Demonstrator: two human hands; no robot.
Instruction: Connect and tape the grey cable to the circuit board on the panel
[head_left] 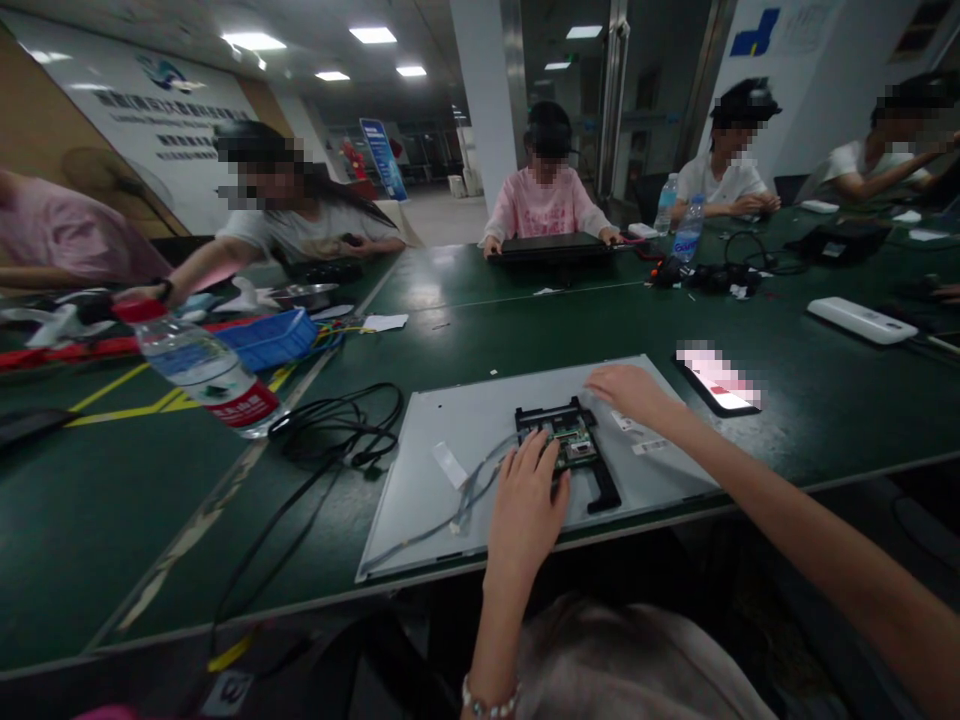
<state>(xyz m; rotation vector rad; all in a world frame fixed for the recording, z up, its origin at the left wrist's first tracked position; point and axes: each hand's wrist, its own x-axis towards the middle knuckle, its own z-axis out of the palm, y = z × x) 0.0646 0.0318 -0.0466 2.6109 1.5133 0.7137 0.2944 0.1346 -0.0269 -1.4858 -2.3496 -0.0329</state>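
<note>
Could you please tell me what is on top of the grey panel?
A black frame with a green circuit board, thin cables and labels; whatever lies beneath the left hand is hidden.

The panel (418, 425) has a smooth, satin, metal-looking face, and the bracket (604, 488) on it looks like matt black plastic. The green surface (465, 330) beneath is smooth with a soft sheen. To the left, the bottle (206, 378) is clear, glossy plastic and the basket (274, 345) blue plastic; to the right, the white device (862, 320) looks smooth and plastic.
</note>
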